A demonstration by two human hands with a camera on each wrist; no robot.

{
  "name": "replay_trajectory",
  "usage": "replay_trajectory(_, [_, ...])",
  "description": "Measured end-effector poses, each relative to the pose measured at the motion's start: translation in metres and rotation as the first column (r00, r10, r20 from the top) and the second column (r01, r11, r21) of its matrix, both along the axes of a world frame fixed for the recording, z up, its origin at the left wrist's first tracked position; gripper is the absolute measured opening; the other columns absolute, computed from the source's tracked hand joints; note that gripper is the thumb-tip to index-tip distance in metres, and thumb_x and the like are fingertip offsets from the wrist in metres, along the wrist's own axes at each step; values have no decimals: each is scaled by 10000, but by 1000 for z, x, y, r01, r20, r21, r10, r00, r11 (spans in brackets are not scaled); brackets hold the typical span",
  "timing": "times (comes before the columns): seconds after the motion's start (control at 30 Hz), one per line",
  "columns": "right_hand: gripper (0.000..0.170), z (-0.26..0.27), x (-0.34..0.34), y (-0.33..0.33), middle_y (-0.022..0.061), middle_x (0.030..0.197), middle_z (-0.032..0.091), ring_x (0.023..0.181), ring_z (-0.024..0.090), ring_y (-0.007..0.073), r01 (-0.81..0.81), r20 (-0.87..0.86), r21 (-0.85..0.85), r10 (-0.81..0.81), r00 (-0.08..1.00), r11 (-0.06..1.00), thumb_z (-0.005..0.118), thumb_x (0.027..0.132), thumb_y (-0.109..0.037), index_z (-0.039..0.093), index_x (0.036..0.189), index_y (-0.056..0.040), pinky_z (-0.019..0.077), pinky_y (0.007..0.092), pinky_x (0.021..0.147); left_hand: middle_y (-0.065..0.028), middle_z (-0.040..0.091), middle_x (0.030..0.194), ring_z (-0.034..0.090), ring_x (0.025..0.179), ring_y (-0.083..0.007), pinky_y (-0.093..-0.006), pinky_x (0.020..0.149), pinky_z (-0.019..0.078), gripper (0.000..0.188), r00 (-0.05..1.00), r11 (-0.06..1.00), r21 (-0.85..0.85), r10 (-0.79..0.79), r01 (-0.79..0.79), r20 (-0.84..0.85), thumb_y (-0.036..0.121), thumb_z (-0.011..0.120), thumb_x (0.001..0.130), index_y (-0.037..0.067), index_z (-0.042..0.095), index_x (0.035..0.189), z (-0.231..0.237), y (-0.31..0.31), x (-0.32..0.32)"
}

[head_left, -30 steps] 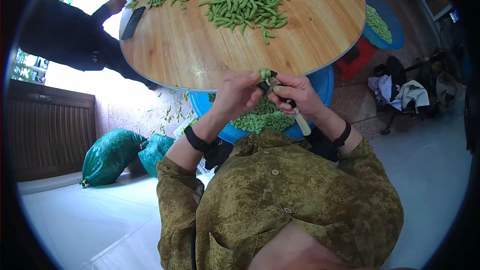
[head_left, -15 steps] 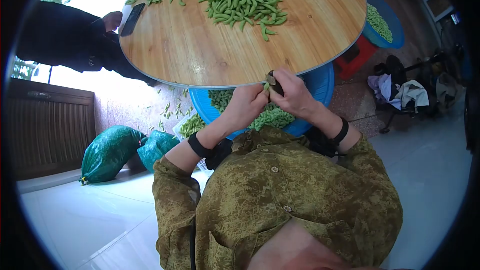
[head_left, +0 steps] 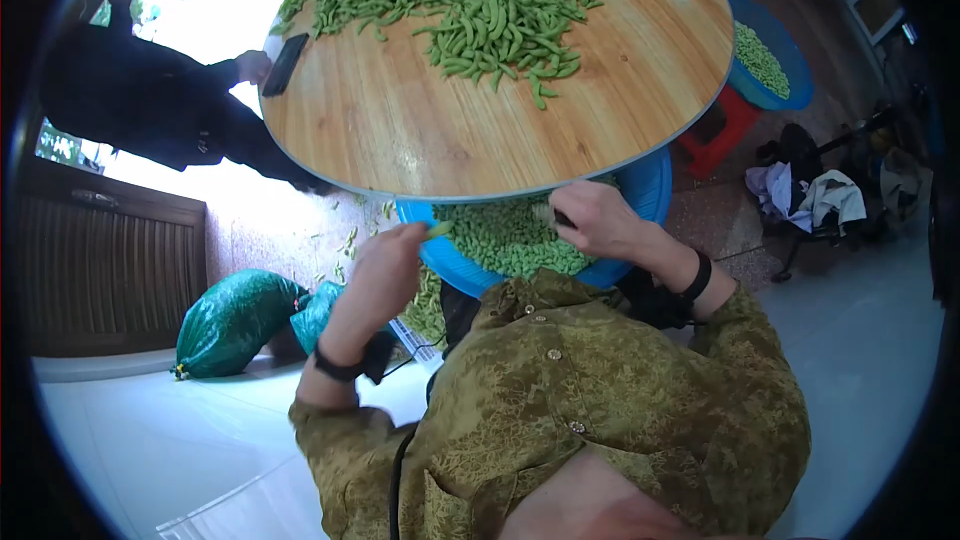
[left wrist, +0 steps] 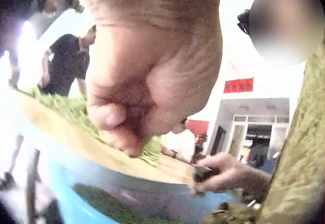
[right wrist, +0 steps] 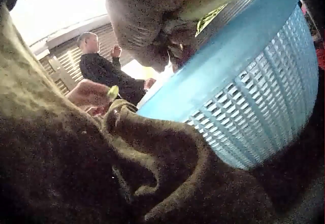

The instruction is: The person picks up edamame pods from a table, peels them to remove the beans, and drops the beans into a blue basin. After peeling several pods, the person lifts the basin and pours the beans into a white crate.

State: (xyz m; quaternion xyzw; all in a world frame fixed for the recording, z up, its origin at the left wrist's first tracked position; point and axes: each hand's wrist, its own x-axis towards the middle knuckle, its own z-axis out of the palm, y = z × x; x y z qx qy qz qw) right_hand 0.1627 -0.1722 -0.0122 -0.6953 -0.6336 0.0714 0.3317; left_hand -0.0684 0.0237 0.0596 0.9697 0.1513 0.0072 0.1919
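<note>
My left hand (head_left: 385, 270) is to the left of the basin and pinches a green bean pod (head_left: 438, 230) between thumb and fingertips. In the right wrist view the same pod (right wrist: 112, 92) sticks out from those fingers. Above the blue basin (head_left: 655, 195) my right hand (head_left: 600, 220) grips a small knife whose pale handle (right wrist: 223, 0) comes out past the palm. Most of the knife is hidden by the fingers, one of which has a dark cover. Shelled green beans (head_left: 525, 250) lie in the basin, under the table's near edge.
A heap of bean pods (head_left: 480, 20) covers the far side of the round wooden table (head_left: 400, 130). A phone-like dark slab (head_left: 286, 64) lies at its left edge, beside a standing person. Green sacks (head_left: 240, 320) and a crate of pods (head_left: 425, 310) are at lower left.
The hands were together at the table's edge and are now apart. My left hand has moved left and down with the pod; my right hand has lowered slightly over the basin, still holding the knife.
</note>
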Motion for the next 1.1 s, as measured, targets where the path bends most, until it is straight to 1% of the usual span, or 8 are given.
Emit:
replay_trajectory(0.13, [231, -6, 2, -6, 171, 740, 546, 673, 562, 363, -93, 77, -19, 94, 993, 995, 671, 739, -128, 514, 876, -29, 442, 434, 591, -181, 599, 952, 580, 869, -373, -436, 738, 476, 291, 993, 918, 382, -83, 111, -89, 15, 641, 743, 25, 570, 1026, 8, 27, -15])
replay_trajectory(0.27, [285, 2, 6, -1, 183, 745, 586, 735, 581, 391, 94, -60, -213, -109, 992, 973, 670, 772, -199, 512, 907, -4, 463, 452, 657, -203, 594, 846, 594, 754, -389, -445, 688, 477, 185, 957, 984, -18, -168, 177, 234, 28, 586, 787, 7, 589, 970, -2, 18, 90])
replay_trajectory(0.4, [314, 5, 15, 0, 161, 696, 583, 689, 606, 355, 111, -224, -82, -127, 966, 990, 664, 807, -232, 519, 924, 21, 468, 445, 638, -165, 562, 894, 586, 844, -359, -423, 708, 472, 169, 810, 889, 217, -457, 403, 369, 47, 594, 755, 25, 595, 923, -49, 37, 208])
replay_trajectory(0.57, [205, 14, 22, -1, 69, 732, 596, 612, 621, 146, -80, -852, -255, -185, 489, 964, 616, 837, -157, 553, 908, 25, 470, 326, 544, -143, 547, 909, 557, 882, -330, -402, 737, 463, 166, 786, 859, 183, -511, 478, 348, 36, 605, 740, 28, 590, 904, -58, 41, 230])
replay_trajectory(0.83, [265, 16, 10, -3, 20, 710, 589, 570, 607, 80, -68, -818, -124, -63, 571, 990, 602, 868, -165, 573, 1068, 7, 415, 211, 441, -126, 559, 815, 557, 827, -292, -374, 680, 451, 183, 770, 883, 337, -455, 326, 447, 104, 668, 758, -5, 569, 865, -71, 28, 207])
replay_trajectory(0.93, [320, 21, 14, -1, 8, 685, 568, 519, 565, 68, 25, -904, -166, -163, 396, 986, 601, 888, -193, 546, 1141, -5, 382, 199, 412, -73, 596, 720, 567, 652, -184, -297, 547, 425, 173, 898, 902, -394, 18, 175, 439, 133, 662, 821, 4, 560, 876, -55, 10, 180])
replay_trajectory(1.0, [342, 18, 13, 1, 0, 673, 553, 497, 541, 63, 64, -938, -126, -140, 318, 990, 598, 898, -207, 529, 1170, -12, 363, 193, 398, -21, 613, 683, 512, 531, -74, -213, 462, 351, 143, 944, 463, -877, 216, 125, 249, 146, 640, 870, 27, 564, 893, -45, 0, 163])
replay_trajectory(1.1, [352, 15, 9, 6, -21, 640, 517, 476, 507, 51, -37, -959, -63, -50, 278, 997, 588, 909, -211, 514, 1198, -22, 350, 183, 396, 9, 601, 684, 507, 558, -38, -185, 481, 363, 109, 954, 306, -949, 253, 77, 159, 134, 654, 861, 50, 587, 881, -35, -12, 144])
